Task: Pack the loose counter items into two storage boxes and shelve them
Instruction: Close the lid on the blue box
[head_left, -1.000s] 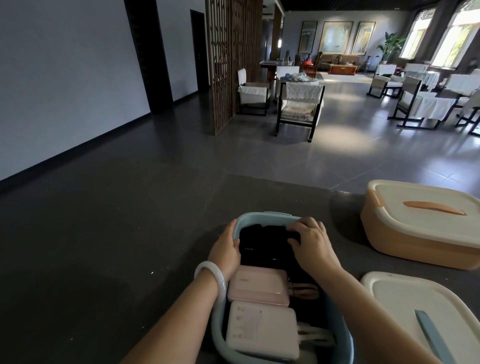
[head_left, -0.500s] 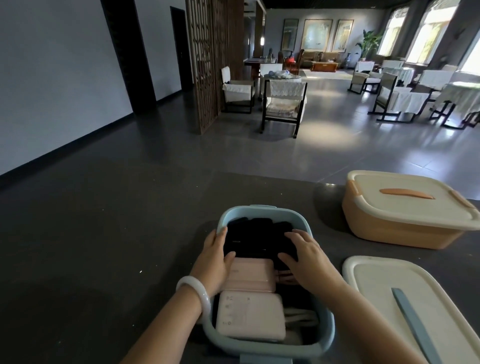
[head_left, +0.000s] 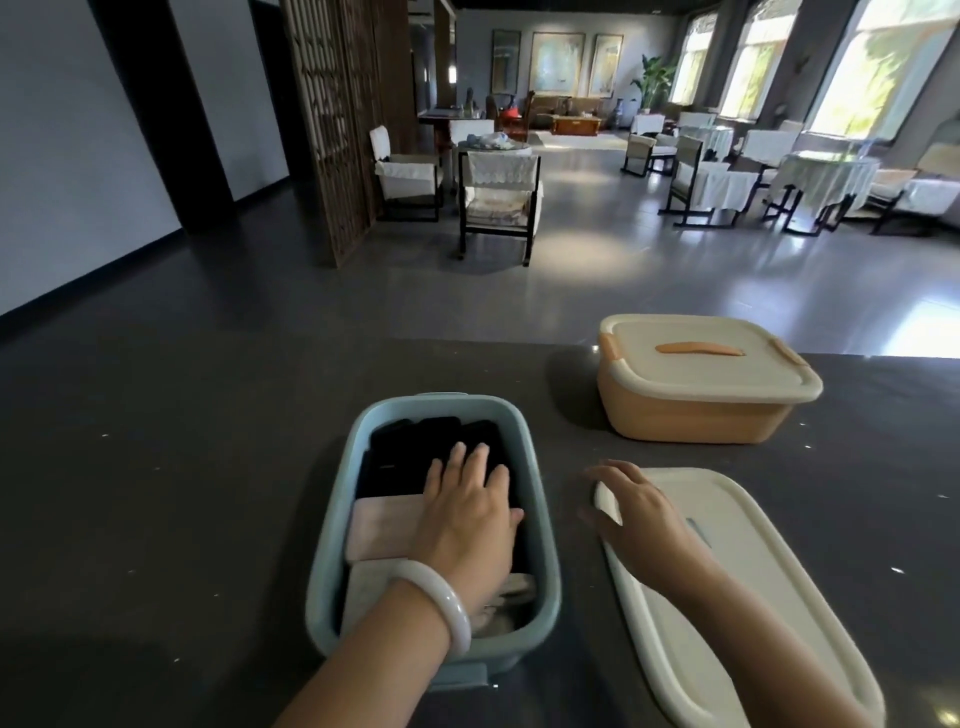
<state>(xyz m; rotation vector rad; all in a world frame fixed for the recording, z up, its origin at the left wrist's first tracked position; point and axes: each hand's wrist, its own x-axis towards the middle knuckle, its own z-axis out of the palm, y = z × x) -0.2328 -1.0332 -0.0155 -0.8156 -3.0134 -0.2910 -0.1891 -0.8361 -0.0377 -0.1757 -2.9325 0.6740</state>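
Note:
An open blue storage box (head_left: 332, 525) stands on the dark counter (head_left: 156, 493) in front of me. It holds black items (head_left: 400, 457) at the far end and pink flat devices (head_left: 382, 527) nearer me. My left hand (head_left: 467, 519), with a white bangle on the wrist, lies flat inside the box, its straight fingers on the black items. My right hand (head_left: 634, 514) rests with spread fingers on the near-left corner of a loose cream lid (head_left: 753, 571) that lies on the counter right of the box. An orange box (head_left: 696, 410) with a cream lid shut on it stands behind.
The counter's far edge runs behind the orange box. Beyond it lies a tiled hall with chairs (head_left: 498, 202), covered tables (head_left: 826, 176) and a wooden lattice screen (head_left: 332, 119). Bare counter stretches to the left of the blue box.
My right hand left the blue box and moved right onto the loose cream lid. My left hand shifted from the box's left side onto the items in the middle. The view tilted down.

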